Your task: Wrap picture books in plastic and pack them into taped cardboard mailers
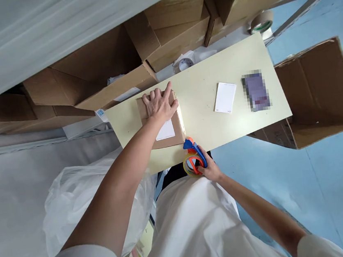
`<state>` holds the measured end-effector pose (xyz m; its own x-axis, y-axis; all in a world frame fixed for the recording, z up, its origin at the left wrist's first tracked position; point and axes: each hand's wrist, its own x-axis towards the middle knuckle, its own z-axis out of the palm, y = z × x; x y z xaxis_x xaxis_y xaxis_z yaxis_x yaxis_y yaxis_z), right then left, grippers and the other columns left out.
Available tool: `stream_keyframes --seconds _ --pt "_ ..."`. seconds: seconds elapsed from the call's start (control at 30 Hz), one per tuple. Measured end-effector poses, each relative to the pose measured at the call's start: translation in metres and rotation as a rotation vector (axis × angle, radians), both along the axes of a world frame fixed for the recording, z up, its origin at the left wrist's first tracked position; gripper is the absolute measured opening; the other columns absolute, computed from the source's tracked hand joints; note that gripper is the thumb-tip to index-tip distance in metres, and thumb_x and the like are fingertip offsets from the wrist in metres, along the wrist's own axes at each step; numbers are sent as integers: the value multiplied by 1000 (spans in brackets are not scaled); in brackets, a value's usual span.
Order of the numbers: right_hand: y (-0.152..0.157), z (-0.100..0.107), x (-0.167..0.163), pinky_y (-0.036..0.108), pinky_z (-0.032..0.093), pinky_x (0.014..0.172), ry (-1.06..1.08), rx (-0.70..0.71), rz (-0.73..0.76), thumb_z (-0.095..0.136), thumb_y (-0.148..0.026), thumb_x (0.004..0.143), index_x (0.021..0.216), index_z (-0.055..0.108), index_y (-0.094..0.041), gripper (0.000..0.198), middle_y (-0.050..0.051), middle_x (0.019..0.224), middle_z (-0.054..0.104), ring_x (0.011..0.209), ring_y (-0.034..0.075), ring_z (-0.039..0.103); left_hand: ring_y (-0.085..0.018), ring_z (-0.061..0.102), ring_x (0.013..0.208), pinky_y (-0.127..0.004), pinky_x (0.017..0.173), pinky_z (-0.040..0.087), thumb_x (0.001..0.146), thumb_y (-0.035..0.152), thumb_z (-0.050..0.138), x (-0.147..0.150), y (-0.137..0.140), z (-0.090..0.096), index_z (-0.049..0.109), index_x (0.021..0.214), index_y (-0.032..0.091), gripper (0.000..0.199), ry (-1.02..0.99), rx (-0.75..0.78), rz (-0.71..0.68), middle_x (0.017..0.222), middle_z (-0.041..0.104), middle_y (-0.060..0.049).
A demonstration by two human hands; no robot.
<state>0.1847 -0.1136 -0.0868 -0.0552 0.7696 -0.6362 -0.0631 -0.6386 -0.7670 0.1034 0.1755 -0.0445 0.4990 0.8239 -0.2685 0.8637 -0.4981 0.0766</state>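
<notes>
A small brown cardboard box point(176, 134) with a white label point(165, 130) lies on the pale table point(205, 128). Pressed on its top near the far edge, my left hand point(160, 105) has its fingers spread. My right hand point(208, 167) grips the blue handle of a tape dispenser point(193, 155), which carries a roll of clear yellowish tape and has orange parts. The dispenser's head is at the box's near right corner. A shiny strip, apparently tape, runs along the right side of the box.
A white pad of paper point(225, 97) and a pixelated purple object point(256, 90) lie to the right. Open cartons point(117, 85) line the back, with tape rolls point(185, 63) nearby. Another open carton point(322, 90) stands beyond the table's right end. A translucent plastic bag point(71, 206) hangs at left.
</notes>
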Motion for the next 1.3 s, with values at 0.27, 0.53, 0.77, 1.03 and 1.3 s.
stream_keyframes --seconds 0.27,0.53,0.77,1.03,1.3 --pt "97 -4 65 40 47 92 -96 45 -219 52 -17 59 146 20 -24 92 7 131 52 109 24 55 -39 40 124 -55 83 39 82 64 32 -64 -17 6 -9 148 26 85 80 -85 376 139 39 -22" --pt "190 -1 117 38 52 76 97 33 84 54 -12 56 138 38 -29 85 4 110 63 91 23 59 -42 9 139 -60 105 10 68 73 51 -60 -35 25 7 149 22 105 100 -110 61 154 10 -19" --pt "166 -6 111 39 47 91 62 105 66 55 -14 61 144 27 -23 88 6 126 56 109 24 54 -40 24 132 -56 106 8 70 69 51 -59 -29 14 6 148 23 101 97 -138 76 148 27 -17" --pt "56 -34 95 46 42 100 -29 148 91 58 -12 63 146 20 -27 93 5 128 56 113 26 55 -40 26 130 -54 106 9 70 70 51 -60 -31 9 7 148 22 102 120 -99 43 147 28 -18" --pt "18 -34 26 45 46 96 -47 120 -72 57 -14 64 147 12 -28 96 7 131 53 107 25 58 -40 30 128 -54 104 16 73 70 47 -57 -32 9 7 149 21 98 86 -79 108 145 31 -18"
